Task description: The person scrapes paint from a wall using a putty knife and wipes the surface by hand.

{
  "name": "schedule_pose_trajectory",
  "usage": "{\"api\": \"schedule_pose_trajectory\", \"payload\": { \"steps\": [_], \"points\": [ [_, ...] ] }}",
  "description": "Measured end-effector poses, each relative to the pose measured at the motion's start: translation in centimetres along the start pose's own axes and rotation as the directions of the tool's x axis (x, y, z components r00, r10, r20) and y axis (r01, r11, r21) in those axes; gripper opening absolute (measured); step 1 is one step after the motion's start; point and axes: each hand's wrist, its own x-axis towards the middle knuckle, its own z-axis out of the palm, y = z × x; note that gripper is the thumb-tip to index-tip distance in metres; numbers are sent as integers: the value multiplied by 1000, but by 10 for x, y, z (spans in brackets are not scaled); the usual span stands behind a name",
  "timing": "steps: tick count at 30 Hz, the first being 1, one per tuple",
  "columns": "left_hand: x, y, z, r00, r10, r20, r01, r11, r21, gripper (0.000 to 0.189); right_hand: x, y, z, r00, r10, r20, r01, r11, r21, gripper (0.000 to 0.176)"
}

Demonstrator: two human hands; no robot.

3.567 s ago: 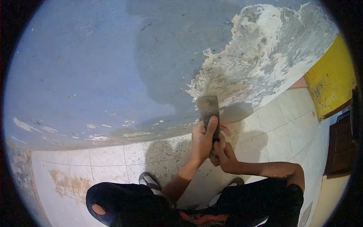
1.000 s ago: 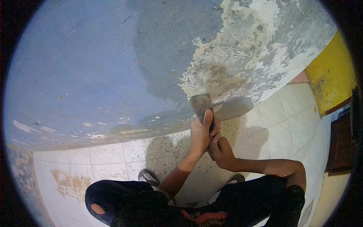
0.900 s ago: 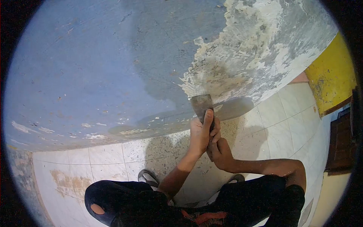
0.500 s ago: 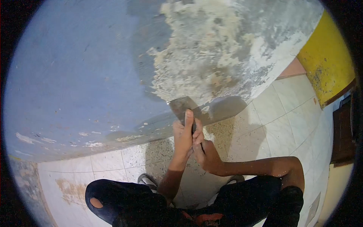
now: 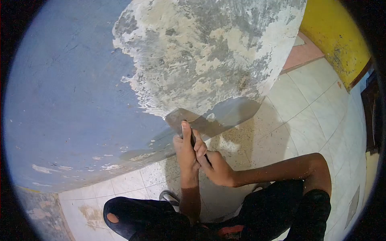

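Note:
My left hand [image 5: 186, 154] is closed round the handle of a paint scraper [image 5: 176, 119], its thumb stretched up along the tool toward the blade. Lower on the same handle, my right hand [image 5: 217, 168] wraps its fingers round the grip, close against the left. The wide flat blade lies at the bottom edge of a stripped patch [image 5: 193, 60] on the blue wall [image 5: 80, 88]. Ragged white and cream flakes border this patch, with grey showing inside it. The hands' shadow falls on the wall to the right of the blade.
Pale floor tiles [image 5: 309, 120] run along the wall's foot, with speckled debris [image 5: 229, 144] below the scraper. A yellow wall [image 5: 337, 44] rises at the right, near a dark wooden object [image 5: 372, 116]. My bent knees in dark trousers [image 5: 140, 215] frame the lower view.
The view has shifted, so the patch and both hands appear further left. The blade still lies at the patch's lower edge, and both hands keep their grip.

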Motion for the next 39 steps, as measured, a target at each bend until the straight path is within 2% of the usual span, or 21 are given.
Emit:
{"api": "schedule_pose_trajectory", "payload": {
  "steps": [5, 11, 21, 23, 24, 27, 29, 30, 32, 33, 35, 36, 39],
  "points": [
    [-2, 3, 0, 1000, 0, -27, 1, 999, 45, 44, -1, 3, 5, 1000, 4, 17, -5, 999, 34, 29],
    [2, 2, 0, 998, 40, -52, -33, 990, 140, 44, 2, 11, 12, 999, 39, 12, -40, 997, 60, 29],
    [7, 6, -14, 1000, 2, -25, 3, 979, 206, 42, 4, 31, 30, 1000, 26, -5, -26, 996, 81, 33],
    [8, 6, -15, 999, 27, -18, -21, 961, 275, 43, 4, 26, 29, 990, 133, 52, -139, 980, 145, 35],
    [9, 6, -15, 1000, 24, -19, -18, 962, 273, 43, 5, 27, 29, 989, 136, 53, -142, 979, 143, 35],
    [12, 7, -17, 1000, 16, -9, -13, 962, 274, 45, 6, 32, 29, 975, 217, 56, -224, 960, 166, 26],
    [11, 8, -18, 1000, -28, 11, 25, 975, 221, 46, 8, 35, 29, 994, 101, 42, -105, 990, 93, 24],
    [11, 8, -18, 1000, -30, 4, 28, 976, 218, 46, 8, 36, 29, 993, 106, 47, -110, 990, 92, 24],
    [10, 8, -17, 1000, -31, 0, 30, 978, 206, 47, 7, 34, 28, 992, -117, -54, 118, 993, 15, 19],
    [10, 7, -14, 999, -34, -4, 34, 978, 206, 47, 8, 34, 25, 992, -112, -52, 113, 993, 17, 19],
    [13, 5, -8, 997, -21, -78, 34, 985, 169, 46, 12, 37, 15, 971, 183, 153, -211, 959, 188, 15],
    [13, 5, -9, 997, -18, -78, 31, 985, 171, 46, 11, 42, 15, 971, 181, 155, -209, 959, 190, 15],
    [13, 1, -7, 998, -33, -54, 40, 990, 134, 45, 13, 40, 11, 994, 42, 103, -58, 985, 161, 18]
  ]
}}
